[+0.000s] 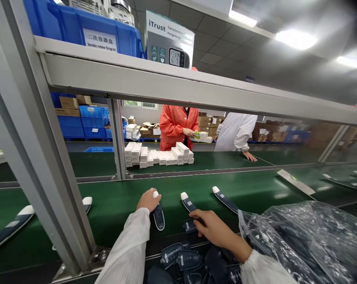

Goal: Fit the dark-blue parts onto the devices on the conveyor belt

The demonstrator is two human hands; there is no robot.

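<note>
My left hand rests on the green conveyor belt, fingers closed on a dark blue handheld device with a white tip. My right hand lies flat at the belt's near edge, fingers pressing on the lower end of a second such device. A third device lies free on the belt to the right. Below my hands, several dark pouches sit in a pile at the near edge.
A clear plastic bag of dark items fills the lower right. A grey frame post stands at left, with more devices beyond it. Stacked white boxes sit across the belt, where two people stand. A shelf overhead holds blue bins.
</note>
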